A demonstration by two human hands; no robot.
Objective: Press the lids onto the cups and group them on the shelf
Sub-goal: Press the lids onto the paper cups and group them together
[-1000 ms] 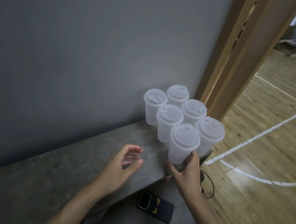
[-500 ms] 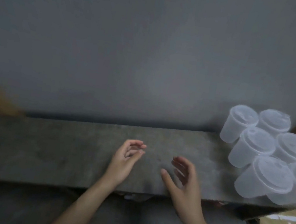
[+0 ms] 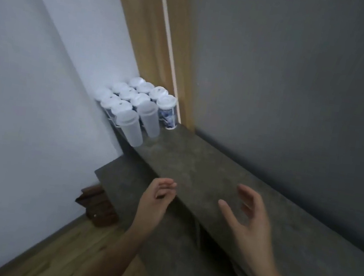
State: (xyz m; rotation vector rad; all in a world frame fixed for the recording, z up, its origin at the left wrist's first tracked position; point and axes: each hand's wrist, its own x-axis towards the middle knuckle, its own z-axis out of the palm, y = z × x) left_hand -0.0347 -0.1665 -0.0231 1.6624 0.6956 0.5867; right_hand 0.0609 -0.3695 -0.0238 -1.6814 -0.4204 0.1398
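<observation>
Both hands have left the earlier six-cup group and now hover over another stretch of shelf (image 3: 206, 177), which runs away ahead of them. Left hand (image 3: 155, 202) and right hand (image 3: 249, 221) are empty, fingers loosely spread and slightly curled. Well ahead of the left hand, in the corner, stand the cups (image 3: 131, 130), packed touching; most wear lids (image 3: 166, 101). They look like thin frosted plastic: light, probably flexible and slick, easily crushed or toppled. Best gripped low around the wall, pressing each lid at its rim.
</observation>
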